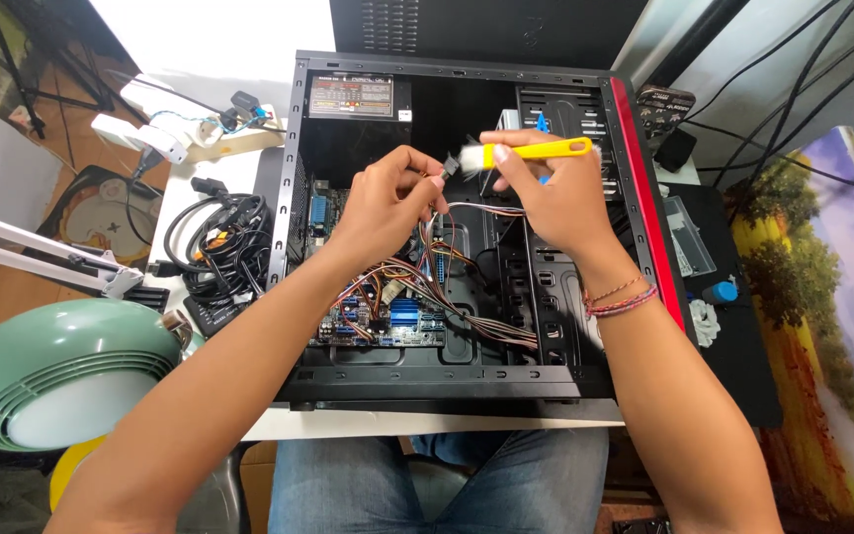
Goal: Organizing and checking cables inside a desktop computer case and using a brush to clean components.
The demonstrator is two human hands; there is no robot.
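An open black computer case (294, 237) with a red front edge lies on its side on a white table. Its motherboard (387, 316) and a bundle of coloured cables (467, 321) show inside. My left hand (387, 203) pinches a small black cable connector (450, 166) above the middle of the case. My right hand (551, 193) holds a yellow-handled brush (536, 150), its white bristles touching that connector.
A coil of black cables (214, 242) lies left of the case, with a white power strip (165, 124) behind it. A green desk lamp (51, 371) stands at the near left. A clear plastic box (689, 232) and a blue-capped bottle (719, 293) sit on a black mat to the right.
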